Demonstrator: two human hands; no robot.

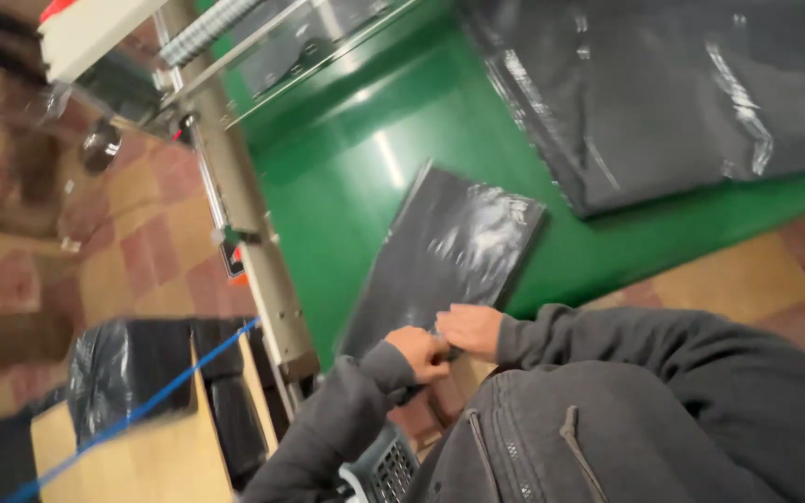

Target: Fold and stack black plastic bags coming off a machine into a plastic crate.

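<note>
A flat black packet in glossy plastic (444,251) lies slanted on the green table top (347,186). Both my hands are at its near edge, close together. My left hand (421,352) is curled into a fist on that edge, pinching the plastic. My right hand (468,326) rests just beside it, fingers bent down onto the same edge. Both arms are in grey sleeves, and my grey zipped jacket fills the lower right. Motion blur hides the exact grip.
A large pile of black plastic bags (663,93) covers the far right of the table. A metal rail (249,214) borders the table's left side. Below left stands a cardboard box (142,447) with black bags and a blue strap. A grey basket (384,470) sits under my arms.
</note>
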